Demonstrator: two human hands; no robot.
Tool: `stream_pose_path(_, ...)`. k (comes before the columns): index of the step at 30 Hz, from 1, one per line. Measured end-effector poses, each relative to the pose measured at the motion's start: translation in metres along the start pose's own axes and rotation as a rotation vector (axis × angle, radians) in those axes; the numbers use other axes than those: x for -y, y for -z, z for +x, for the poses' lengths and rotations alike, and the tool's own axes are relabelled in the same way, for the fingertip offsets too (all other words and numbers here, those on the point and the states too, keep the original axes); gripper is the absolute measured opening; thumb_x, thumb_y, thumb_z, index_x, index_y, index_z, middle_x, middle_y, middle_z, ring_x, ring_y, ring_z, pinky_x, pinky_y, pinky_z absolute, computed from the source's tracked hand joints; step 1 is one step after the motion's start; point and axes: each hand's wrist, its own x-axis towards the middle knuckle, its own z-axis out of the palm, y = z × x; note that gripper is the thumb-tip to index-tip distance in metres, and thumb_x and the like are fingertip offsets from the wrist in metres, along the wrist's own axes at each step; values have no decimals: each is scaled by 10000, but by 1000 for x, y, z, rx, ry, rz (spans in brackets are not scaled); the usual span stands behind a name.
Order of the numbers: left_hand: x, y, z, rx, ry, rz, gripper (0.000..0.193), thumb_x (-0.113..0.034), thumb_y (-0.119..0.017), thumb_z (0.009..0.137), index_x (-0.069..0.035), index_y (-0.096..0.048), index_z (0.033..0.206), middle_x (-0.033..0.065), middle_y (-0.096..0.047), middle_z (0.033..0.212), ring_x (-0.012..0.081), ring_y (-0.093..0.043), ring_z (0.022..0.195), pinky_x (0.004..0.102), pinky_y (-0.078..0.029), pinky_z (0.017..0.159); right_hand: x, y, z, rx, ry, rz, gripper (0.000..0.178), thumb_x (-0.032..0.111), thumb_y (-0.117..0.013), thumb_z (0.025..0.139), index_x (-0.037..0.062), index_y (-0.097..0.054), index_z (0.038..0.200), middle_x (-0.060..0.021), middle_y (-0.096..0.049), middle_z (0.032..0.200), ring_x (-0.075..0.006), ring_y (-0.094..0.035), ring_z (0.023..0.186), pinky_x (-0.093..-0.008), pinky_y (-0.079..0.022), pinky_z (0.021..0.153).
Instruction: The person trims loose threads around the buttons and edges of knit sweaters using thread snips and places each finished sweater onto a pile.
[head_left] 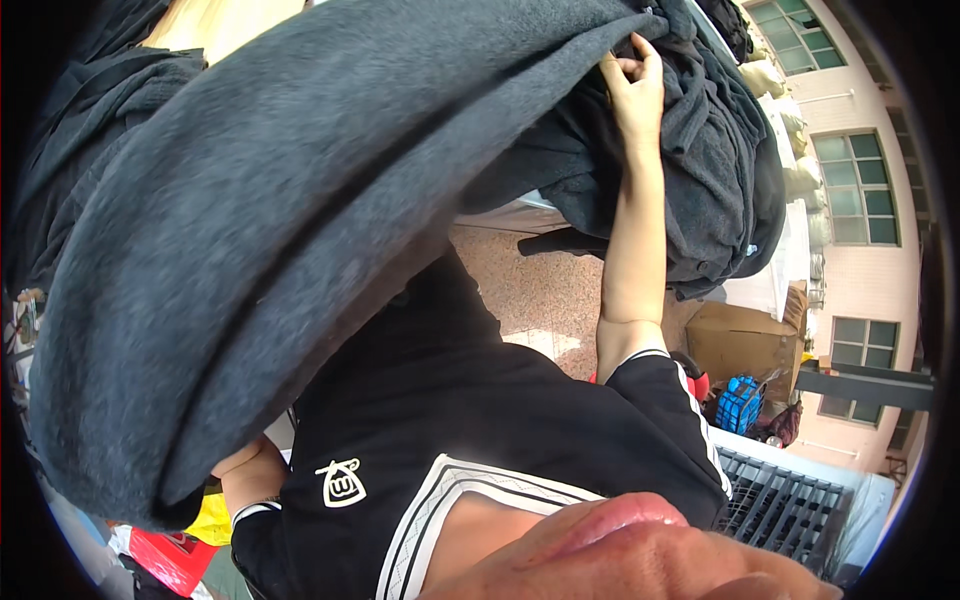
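A large dark grey woolly garment (260, 220) is stretched in a wide arc from the upper right to the lower left, close to me. At its far right end, the fingers of my right hand (637, 78) are closed on its edge, with the arm reaching out. My left forearm (252, 472) goes behind the garment's lower left end. The cloth hides my left hand, so its fingers do not show. Beneath and beside my right hand lies a crumpled heap of dark grey clothes (715, 190), with a button visible on it.
More dark cloth (110, 130) lies at the left. A cardboard box (745, 340), a blue bag (740, 403) and a grey slatted crate (785, 495) stand at the right. Red and yellow bags (170, 560) are at lower left. Speckled floor (530, 290) shows between my body and the heap.
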Motion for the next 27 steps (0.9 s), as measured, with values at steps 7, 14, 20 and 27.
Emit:
stream_pose_path(7, -11, 15, -2, 116, 61, 169, 362, -130, -602, 782, 94, -572, 1065, 124, -617, 1026, 209, -590, 965, 316, -453, 884, -8, -35, 11, 53, -282, 1257, 497, 109, -690, 876, -9, -459, 1299, -83, -664, 878, -57, -555, 561, -216, -435, 445)
stream_pose_path(14, -12, 32, 11, 236, 242, 516, 223, -132, -596, 879, 69, -616, 974, 70, -627, 947, 150, -587, 898, 281, -458, 828, 103, -47, -56, 493, -23, 878, 281, 127, -660, 882, 32, -586, 1136, -12, -623, 879, -51, -505, 563, -190, -370, 470)
stream_pose_path(20, 47, 1, 60, -30, 287, 541, 430, -214, -599, 940, -16, -522, 1314, 71, -596, 1157, 128, -558, 1008, 260, -431, 878, 133, -45, -123, 1173, 373, 680, 412, 103, -737, 802, -45, -591, 1158, -135, -689, 941, -163, -635, 829, -299, -507, 748)
stream_pose_path(27, 118, -37, 91, 72, 265, 674, 666, -174, -694, 805, -39, -438, 1405, 145, -580, 1159, 101, -523, 852, 263, -463, 762, 131, -56, -155, 1539, 410, 496, 418, 168, -693, 797, 17, -616, 1179, -192, -686, 986, -314, -673, 882, -383, -512, 760)
